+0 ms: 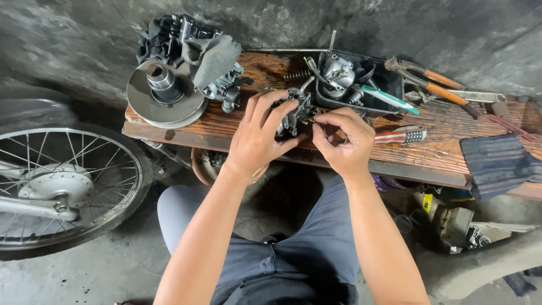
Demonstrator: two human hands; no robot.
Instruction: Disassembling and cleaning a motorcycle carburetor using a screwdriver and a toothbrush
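My left hand grips a small grey metal carburettor body and steadies it on the front edge of a low wooden bench. Beside it, my right hand has its fingertips pinched on a small brass part at the carburettor's right side; the part itself is mostly hidden by the fingers. My forearms reach up from my lap, and my legs in grey trousers show below.
A round metal pulley disc, engine parts and a grey rag lie at the bench's left end. A black tray with parts, pliers, a striped screwdriver and a dark cloth lie right. A spoked wheel stands left.
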